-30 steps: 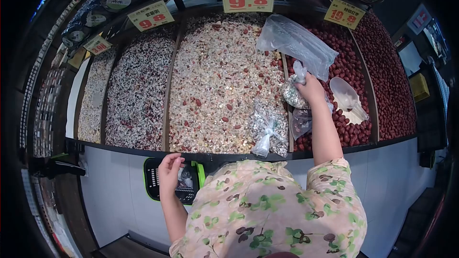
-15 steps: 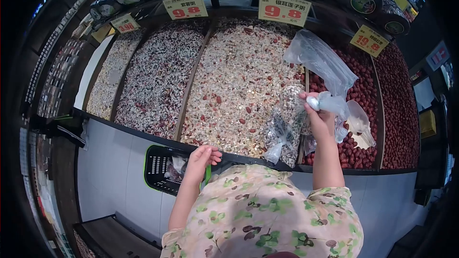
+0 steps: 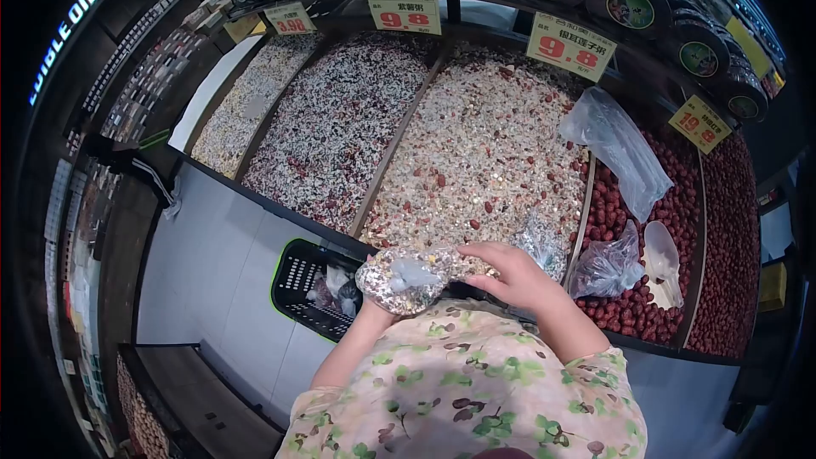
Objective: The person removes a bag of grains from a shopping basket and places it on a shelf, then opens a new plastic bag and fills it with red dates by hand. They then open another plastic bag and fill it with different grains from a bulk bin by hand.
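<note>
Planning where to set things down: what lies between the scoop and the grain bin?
In the head view, a knotted bag on the dates lies between scoop and grain bin.

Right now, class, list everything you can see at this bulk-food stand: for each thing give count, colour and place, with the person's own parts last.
filled bag of mixed grains: one, clear plastic, held over the bin edge.
grain bins: three, pale to dark speckled mixes, left and centre.
red date bins: two, dark red, right.
price tags: four, yellow with red figures, above the bins.
loose plastic bags: two, clear, on the dates.
scoop: one, white, on the dates.
basket: one, black with green rim, below the bins.
left hand: mostly hidden under the bag.
right hand: on the bag's top.
</note>
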`<state>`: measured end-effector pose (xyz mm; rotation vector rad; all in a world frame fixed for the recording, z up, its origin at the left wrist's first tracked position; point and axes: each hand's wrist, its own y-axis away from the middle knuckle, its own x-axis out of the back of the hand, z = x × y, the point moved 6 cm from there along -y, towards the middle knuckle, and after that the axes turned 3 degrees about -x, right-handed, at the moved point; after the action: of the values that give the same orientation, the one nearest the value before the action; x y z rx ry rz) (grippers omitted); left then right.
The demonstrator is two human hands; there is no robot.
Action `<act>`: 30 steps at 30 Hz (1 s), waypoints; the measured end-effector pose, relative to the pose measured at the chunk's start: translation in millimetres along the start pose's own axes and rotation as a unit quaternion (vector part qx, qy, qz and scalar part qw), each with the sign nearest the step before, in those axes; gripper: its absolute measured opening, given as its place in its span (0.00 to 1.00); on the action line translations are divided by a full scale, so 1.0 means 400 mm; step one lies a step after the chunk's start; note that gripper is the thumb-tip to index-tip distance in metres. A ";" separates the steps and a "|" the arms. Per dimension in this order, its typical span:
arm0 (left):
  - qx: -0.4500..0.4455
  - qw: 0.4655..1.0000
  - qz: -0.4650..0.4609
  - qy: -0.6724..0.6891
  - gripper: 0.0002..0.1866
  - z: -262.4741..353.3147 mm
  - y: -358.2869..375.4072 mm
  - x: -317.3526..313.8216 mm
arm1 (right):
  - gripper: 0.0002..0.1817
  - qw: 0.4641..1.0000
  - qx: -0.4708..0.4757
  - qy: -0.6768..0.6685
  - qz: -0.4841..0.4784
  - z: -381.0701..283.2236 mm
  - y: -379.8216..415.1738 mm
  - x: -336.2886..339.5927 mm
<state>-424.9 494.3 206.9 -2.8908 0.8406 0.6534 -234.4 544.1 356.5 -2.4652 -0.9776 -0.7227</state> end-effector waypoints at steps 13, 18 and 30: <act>-0.468 0.783 0.024 -0.408 0.36 0.064 -0.046 -0.393 | 0.22 0.977 -0.209 0.005 0.036 0.168 0.140 0.000; -0.400 0.741 -0.014 -0.539 0.21 0.096 -0.068 -0.387 | 0.24 0.953 -0.290 0.067 0.055 0.233 0.196 0.017; -0.287 0.771 0.168 -0.544 0.11 0.185 -0.040 -0.076 | 0.23 0.900 -0.264 0.341 0.067 0.320 0.224 -0.038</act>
<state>-467.9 535.9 151.3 -1.9612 0.9969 2.6023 -139.3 542.4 231.8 -2.3287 -0.3589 -1.8280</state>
